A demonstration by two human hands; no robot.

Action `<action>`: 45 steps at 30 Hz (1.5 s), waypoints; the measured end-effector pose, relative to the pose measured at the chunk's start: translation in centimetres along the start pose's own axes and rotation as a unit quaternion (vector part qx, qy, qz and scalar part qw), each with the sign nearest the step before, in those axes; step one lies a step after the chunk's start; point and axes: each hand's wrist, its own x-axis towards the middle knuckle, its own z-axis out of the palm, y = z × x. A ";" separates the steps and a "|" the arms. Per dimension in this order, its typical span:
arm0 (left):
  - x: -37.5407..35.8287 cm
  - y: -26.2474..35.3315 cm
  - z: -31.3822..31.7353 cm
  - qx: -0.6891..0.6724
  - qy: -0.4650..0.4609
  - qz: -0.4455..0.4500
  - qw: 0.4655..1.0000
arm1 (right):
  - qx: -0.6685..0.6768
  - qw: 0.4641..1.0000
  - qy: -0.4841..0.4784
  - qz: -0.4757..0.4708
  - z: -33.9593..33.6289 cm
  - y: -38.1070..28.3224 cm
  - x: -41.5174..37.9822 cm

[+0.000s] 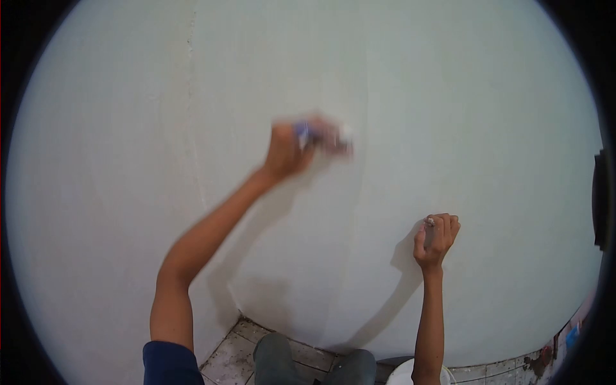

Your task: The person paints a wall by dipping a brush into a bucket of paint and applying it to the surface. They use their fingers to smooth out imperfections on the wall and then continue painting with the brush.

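Observation:
Raised against the pale wall (487, 128), my left hand (289, 147) is closed round a blue-handled tool (301, 129). The hand and the tool's whitish end are smeared by motion, so its exact kind does not show. Lower on the right, my right hand (443, 234) has its fingers wrapped round a flat grey piece (430, 237) with a pale, crusty lump at its top. That hand is close to the wall and throws a shadow on it. Most of the grey piece is hidden by the fingers.
A white bucket (401, 373) stands on the floor under my right forearm. My knees (276, 359) are at the bottom, above stained floor tiles (231, 359). A rough vertical seam (190, 58) runs down the wall at the left. Something dark (600, 199) is at the right edge.

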 end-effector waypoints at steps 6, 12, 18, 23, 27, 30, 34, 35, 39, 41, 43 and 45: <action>23.5 -4.7 -2.6 0.173 0.183 0.248 0.936 | -0.008 1.000 0.001 0.000 -0.2 0.0 0.0; 22.4 -3.8 -1.3 0.163 0.243 0.243 0.925 | -0.003 1.000 -0.001 0.000 -0.3 0.0 0.2; 2.1 0.0 1.2 0.110 0.023 0.147 0.983 | -0.012 1.000 0.006 0.003 -0.2 -0.1 0.2; -12.0 6.8 0.6 -0.070 -0.250 -0.034 0.965 | -0.012 1.000 -0.001 0.011 0.3 -0.3 0.9; -10.0 5.3 0.2 -0.103 -0.222 -0.053 0.968 | -0.016 1.000 0.007 0.010 0.0 -0.6 0.7; -1.9 0.7 -0.1 -0.151 -0.132 -0.040 0.979 | -0.018 1.000 0.004 0.008 -0.2 -0.5 0.2; 10.6 -1.0 -1.6 -0.023 0.026 0.143 0.989 | -0.018 1.000 0.004 0.006 -0.1 -0.2 0.1; 13.5 -1.4 -2.1 0.033 0.080 0.165 0.983 | -0.017 1.000 0.003 0.006 -0.2 -0.2 -0.1; 23.3 -3.9 -4.6 0.070 0.172 0.222 0.957 | -0.018 1.000 0.001 0.005 -0.4 -0.4 0.3; 24.8 -4.0 -5.9 0.128 0.188 0.224 0.948 | -0.014 1.000 -0.001 0.009 -0.3 -0.4 0.2; 23.8 -4.9 -6.3 0.133 0.150 0.217 0.955 | -0.015 1.000 0.000 0.013 -0.3 -0.4 0.1; 20.2 -5.9 -5.8 0.214 0.116 0.202 0.949 | -0.013 1.000 0.002 0.010 -0.2 -0.3 0.1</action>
